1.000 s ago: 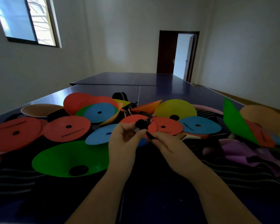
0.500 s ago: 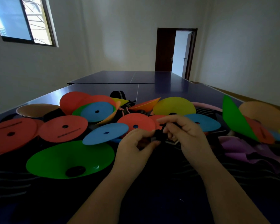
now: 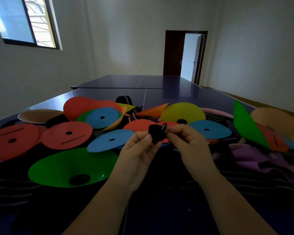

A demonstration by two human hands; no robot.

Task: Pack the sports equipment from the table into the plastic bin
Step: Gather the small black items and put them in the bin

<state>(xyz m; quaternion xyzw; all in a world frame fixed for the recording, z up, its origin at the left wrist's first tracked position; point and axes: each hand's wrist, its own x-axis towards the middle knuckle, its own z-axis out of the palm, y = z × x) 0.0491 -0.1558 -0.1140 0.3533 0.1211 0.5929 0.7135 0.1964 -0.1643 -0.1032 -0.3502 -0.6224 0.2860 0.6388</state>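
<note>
Table (image 3: 176,95), disc cones (image 3: 67,134), purple cloth (image 3: 255,158)

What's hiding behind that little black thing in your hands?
A red disc lies behind the black thing that the left hand and right hand pinch. They cover the disc's near edge, so whatever is there is hidden.

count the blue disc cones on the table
3: a blue cone nested in a green cone at back left, one beside the left hand, one beyond the right hand. More may be hidden underneath.
</note>
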